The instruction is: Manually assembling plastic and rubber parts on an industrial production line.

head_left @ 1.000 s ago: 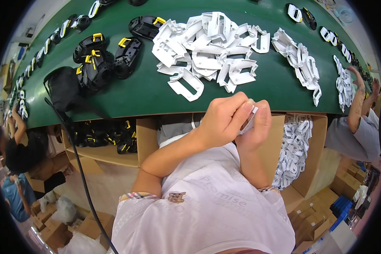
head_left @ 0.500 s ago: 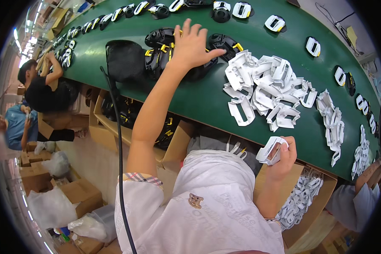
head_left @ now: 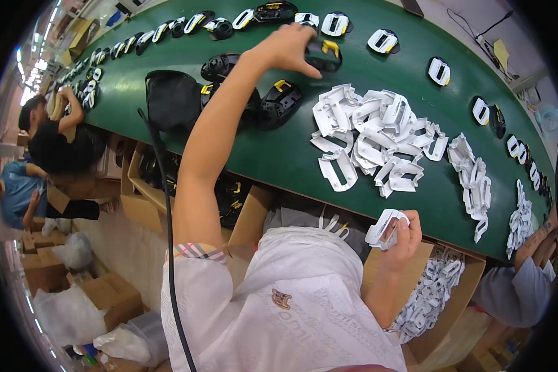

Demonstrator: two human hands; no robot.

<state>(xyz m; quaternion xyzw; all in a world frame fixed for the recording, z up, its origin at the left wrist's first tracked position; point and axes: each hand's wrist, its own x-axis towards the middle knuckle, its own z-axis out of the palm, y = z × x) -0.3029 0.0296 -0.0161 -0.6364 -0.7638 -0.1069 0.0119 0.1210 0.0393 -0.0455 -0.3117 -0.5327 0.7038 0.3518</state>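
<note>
My left hand reaches across the table, its fingers and thumb closed round a black plastic housing with a yellow clip. The palm hides part of that housing. Beside my left forearm lie more black housings, one with a yellow clip standing apart on the near side. My right hand is near the table's front edge, gripping a white plastic frame with an oblong opening by its right end. In front of it, on the table, is a loose heap of similar white frames.
A black pad-like piece lies left of the housings. Black-and-white assemblies line the green table. A box of white parts stands below the edge at right. A black cable hangs at left; co-workers sit nearby.
My left hand has moved up and right, from spread above the black housings to closed round one. My right hand still holds the white frame. The whole view has shifted slightly.
</note>
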